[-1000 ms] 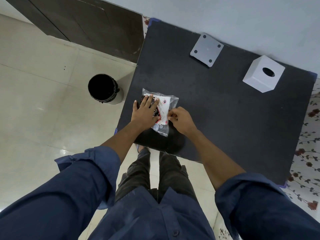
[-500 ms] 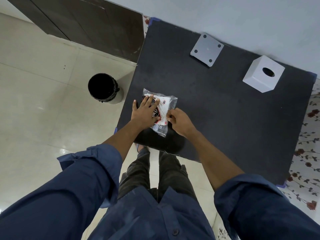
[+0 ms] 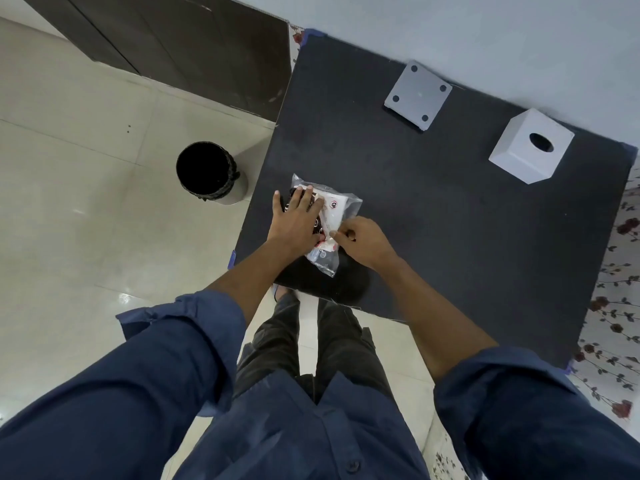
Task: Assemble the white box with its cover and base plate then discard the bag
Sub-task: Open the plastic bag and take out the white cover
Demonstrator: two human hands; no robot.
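A clear plastic bag (image 3: pixel 337 209) with white, red and black contents lies near the front left of the black table (image 3: pixel 433 209). My left hand (image 3: pixel 294 223) presses flat on its left part, fingers spread. My right hand (image 3: pixel 363 242) pinches the bag's right edge between thumb and fingers. A white box (image 3: pixel 531 150) with a round hole in its top stands at the far right of the table. A grey square plate (image 3: pixel 417 95) with a hole at each corner lies at the far edge, left of the box.
A black-lined round bin (image 3: pixel 207 173) stands on the tiled floor left of the table. A dark wooden panel (image 3: pixel 173 43) runs along the wall behind it. The table's back edge meets a pale wall (image 3: pixel 485 29). Floral cloth (image 3: pixel 616 306) shows past the right edge.
My right hand has shifted slightly toward me along the bag's right edge. My left hand stays pressed on the bag, and the box and plate have not moved.
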